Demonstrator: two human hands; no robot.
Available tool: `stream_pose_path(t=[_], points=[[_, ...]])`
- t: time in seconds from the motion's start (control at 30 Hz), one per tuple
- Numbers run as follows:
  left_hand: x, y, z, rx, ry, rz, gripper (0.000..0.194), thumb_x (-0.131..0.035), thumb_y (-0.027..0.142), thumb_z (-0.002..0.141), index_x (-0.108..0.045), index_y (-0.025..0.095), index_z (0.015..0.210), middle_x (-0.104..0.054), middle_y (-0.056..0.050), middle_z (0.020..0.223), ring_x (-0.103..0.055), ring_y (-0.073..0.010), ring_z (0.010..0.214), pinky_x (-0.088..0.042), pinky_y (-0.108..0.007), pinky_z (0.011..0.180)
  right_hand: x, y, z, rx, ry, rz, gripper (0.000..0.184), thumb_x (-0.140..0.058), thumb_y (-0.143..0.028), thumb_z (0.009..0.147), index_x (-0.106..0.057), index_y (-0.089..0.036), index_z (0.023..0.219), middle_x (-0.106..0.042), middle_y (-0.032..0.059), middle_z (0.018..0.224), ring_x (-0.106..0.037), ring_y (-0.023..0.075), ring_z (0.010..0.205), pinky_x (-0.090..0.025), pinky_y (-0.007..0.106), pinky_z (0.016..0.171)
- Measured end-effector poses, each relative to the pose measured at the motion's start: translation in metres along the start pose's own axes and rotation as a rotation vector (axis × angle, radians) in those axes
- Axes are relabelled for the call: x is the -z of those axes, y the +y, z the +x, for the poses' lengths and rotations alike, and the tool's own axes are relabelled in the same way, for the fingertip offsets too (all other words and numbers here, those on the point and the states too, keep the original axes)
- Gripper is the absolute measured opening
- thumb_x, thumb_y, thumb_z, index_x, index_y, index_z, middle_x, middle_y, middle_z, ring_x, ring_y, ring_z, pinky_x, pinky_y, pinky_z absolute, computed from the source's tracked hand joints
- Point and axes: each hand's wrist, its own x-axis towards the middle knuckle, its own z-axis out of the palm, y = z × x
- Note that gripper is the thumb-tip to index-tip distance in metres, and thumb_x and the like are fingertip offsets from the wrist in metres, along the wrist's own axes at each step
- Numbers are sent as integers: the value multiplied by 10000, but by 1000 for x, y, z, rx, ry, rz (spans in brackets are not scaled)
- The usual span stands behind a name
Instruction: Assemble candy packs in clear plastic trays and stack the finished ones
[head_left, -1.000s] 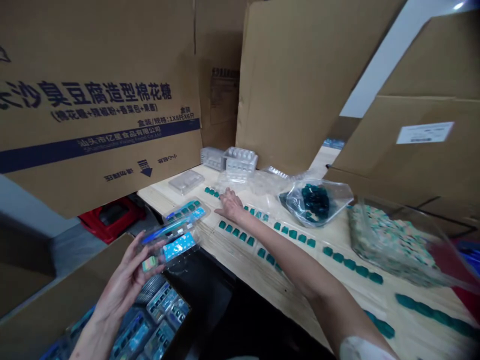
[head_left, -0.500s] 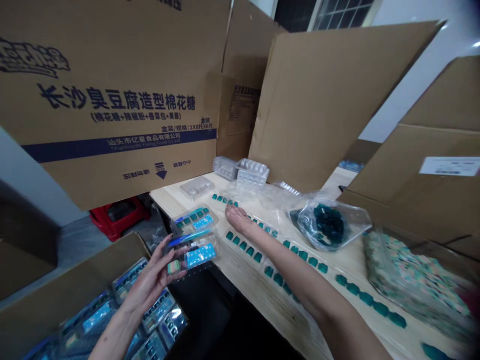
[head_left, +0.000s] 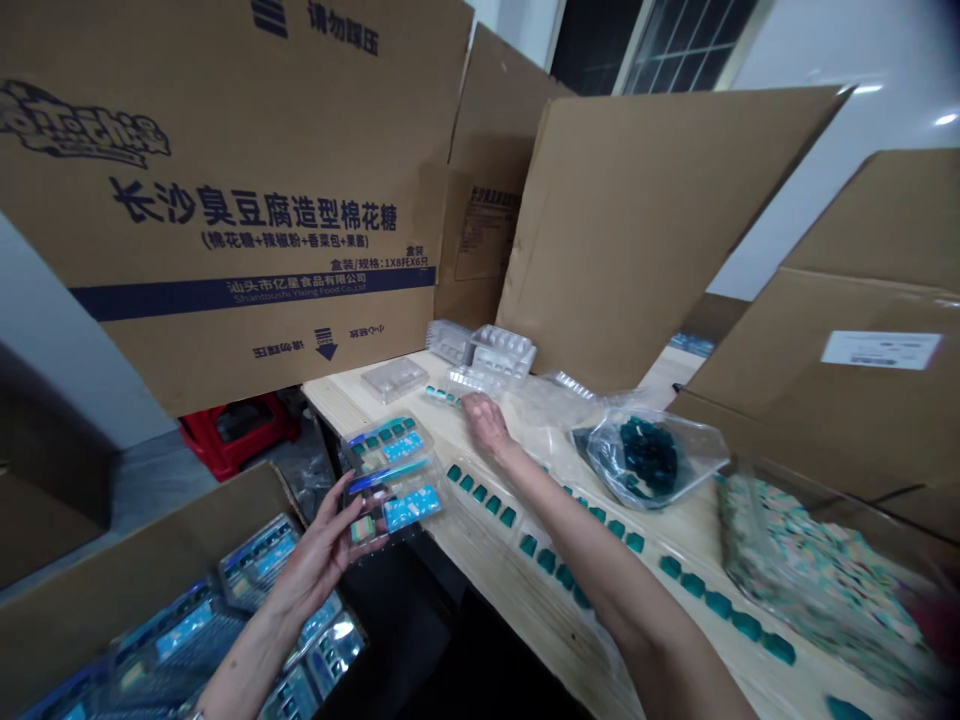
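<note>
Currently I log: one pack point(head_left: 411, 508), near left, grasped at its left end by the left hand point(head_left: 330, 537), seemingly for steadiness; right hand point(head_left: 486, 422) at far green pieces point(head_left: 441, 394), grip untellable, these rowed likely for easy reach.

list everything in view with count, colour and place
printed carton: one, brown, back left
cardboard panel: one, brown, back
labelled carton: one, brown, right
window: one, dark, top
stool: one, red, left floor
table: one, pale wood, centre
open carton: one, brown, lower left
packs: several, blue and clear, in open carton
loose pack: one, blue and clear, table edge
trays: several, clear, table back
pieces: many, green, in rows
filled bag: one, clear, green contents, table
container: one, clear, pastel contents, right
left hand: one, bare, holding filled pack
right hand: one, bare, over table
</note>
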Motion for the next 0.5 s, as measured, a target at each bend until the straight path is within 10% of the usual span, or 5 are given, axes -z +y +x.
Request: stream_pose_path(t=[0.17, 0.3, 0.5], points=[[-18, -3, -3, -87, 5, -96, 621, -607, 220, 808, -316, 332, 1345, -640, -85, 1116, -682, -218, 850, -567, -458, 749, 51, -19, -20, -338, 270, 547, 73, -540, -223, 787, -549, -150, 788, -622, 44, 754, -592, 161, 705, -490, 324, 737], [-43, -14, -9, -145, -34, -186, 560, -586, 274, 826, -323, 352, 1313, -612, -59, 1146, -676, -201, 840, -549, -493, 768, 93, -61, -81, -570, 150, 1351, 228, -717, -240, 654, -523, -171, 751, -653, 7, 761, -645, 145, 732, -524, 309, 767], [-91, -50, -22, -161, -14, -315, 508, -559, 328, 841, -323, 357, 1290, -576, -34, 1191, -640, -147, 921, -550, -299, 756, 76, -119, -167, -892, 200, 1704, 273, -798, -202, 584, -564, -161, 717, -698, 20, 796, -661, 125, 731, -544, 252, 747]])
